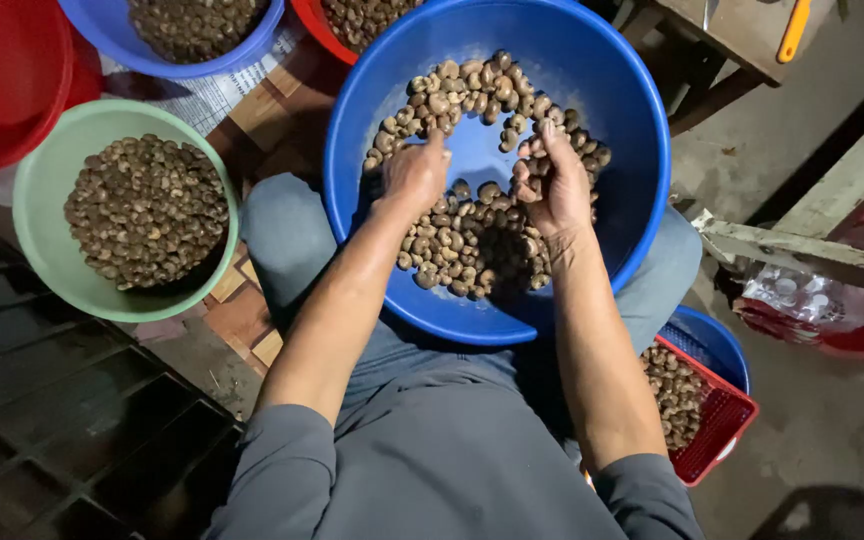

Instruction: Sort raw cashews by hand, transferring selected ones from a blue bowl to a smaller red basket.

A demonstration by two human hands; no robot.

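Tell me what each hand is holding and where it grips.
Right hand cups several nuts in its curled fingers. Left hand holds nothing visible, resting on the nuts in the blue basin.

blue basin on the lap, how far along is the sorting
Looks done: a green bowl on the left is heaped with nuts, and a red basket on the right holds more. In hand: the left hand and right hand pick through the nuts in the blue basin. Left: many nuts there, though bare bottom shows.
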